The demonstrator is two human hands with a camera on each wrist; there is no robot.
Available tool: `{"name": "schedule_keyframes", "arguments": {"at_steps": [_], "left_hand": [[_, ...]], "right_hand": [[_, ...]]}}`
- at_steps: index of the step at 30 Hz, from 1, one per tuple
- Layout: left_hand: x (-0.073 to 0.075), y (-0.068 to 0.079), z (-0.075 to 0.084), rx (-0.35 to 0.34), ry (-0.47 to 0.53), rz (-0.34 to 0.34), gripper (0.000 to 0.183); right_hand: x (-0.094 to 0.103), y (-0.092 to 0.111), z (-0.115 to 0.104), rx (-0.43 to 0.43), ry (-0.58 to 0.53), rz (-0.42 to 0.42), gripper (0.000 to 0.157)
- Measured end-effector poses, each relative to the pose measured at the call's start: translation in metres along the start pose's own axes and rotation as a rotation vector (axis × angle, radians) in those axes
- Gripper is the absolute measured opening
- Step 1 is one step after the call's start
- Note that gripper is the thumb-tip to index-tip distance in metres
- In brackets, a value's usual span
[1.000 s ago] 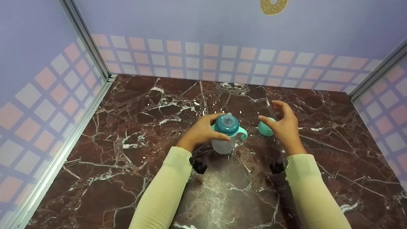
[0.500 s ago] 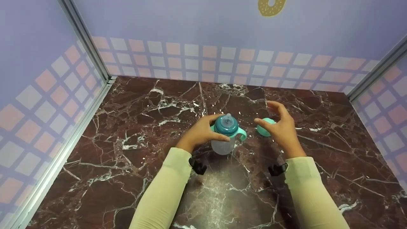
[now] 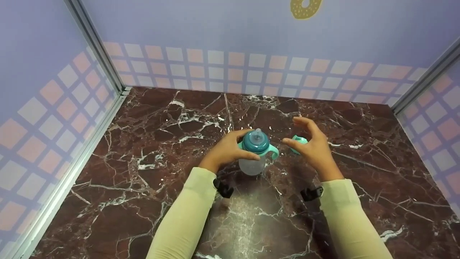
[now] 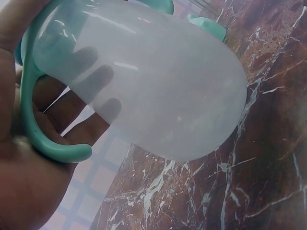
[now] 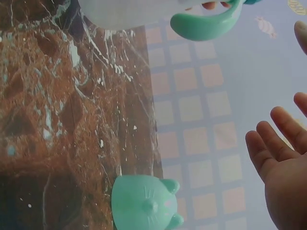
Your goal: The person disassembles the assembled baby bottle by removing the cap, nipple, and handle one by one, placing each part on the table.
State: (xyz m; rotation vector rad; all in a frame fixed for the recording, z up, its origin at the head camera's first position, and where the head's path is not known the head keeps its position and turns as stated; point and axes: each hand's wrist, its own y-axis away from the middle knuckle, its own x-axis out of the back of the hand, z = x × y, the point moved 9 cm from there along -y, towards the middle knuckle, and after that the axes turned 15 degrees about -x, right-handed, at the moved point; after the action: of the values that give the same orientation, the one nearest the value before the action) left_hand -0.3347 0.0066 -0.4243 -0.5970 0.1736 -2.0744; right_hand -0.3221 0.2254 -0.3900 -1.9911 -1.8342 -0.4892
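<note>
My left hand [image 3: 230,149] grips a baby bottle [image 3: 252,166] by its upper part. The bottle has a frosted body, a teal collar, a clear teat on top and mint side handles. Seen from the left wrist, the fingers wrap behind the translucent body [image 4: 168,86], next to one curved handle [image 4: 57,149]. My right hand [image 3: 316,153] hovers with fingers spread and holds nothing. A mint bottle cap [image 3: 299,144], partly hidden behind that hand, stands on the table. In the right wrist view the cap [image 5: 141,203] shows ears and an animal face, apart from the fingers.
The brown marbled table [image 3: 143,201] lies under both hands. A lilac back wall [image 3: 215,28] with pink and white squares rises behind it, and side panels [image 3: 32,118] border the left and right. Black wrist mounts [image 3: 223,188] sit on both sleeves.
My right hand has moved a little left, toward the bottle, uncovering more of the cap's top. The left hand and the bottle stay in place.
</note>
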Motion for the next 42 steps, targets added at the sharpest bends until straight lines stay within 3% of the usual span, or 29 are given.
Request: {"name": "schedule_keyframes", "arguments": {"at_steps": [16, 42], "left_hand": [[-0.002, -0.001, 0.001, -0.017, 0.016, -0.009, 0.084], [-0.008, -0.001, 0.003, -0.003, 0.027, -0.052, 0.086]], "right_hand": [[-0.014, 0.009, -0.012, 0.073, -0.02, -0.07, 0.071], [-0.029, 0.019, -0.023, 0.112, -0.044, -0.147, 0.073]]}}
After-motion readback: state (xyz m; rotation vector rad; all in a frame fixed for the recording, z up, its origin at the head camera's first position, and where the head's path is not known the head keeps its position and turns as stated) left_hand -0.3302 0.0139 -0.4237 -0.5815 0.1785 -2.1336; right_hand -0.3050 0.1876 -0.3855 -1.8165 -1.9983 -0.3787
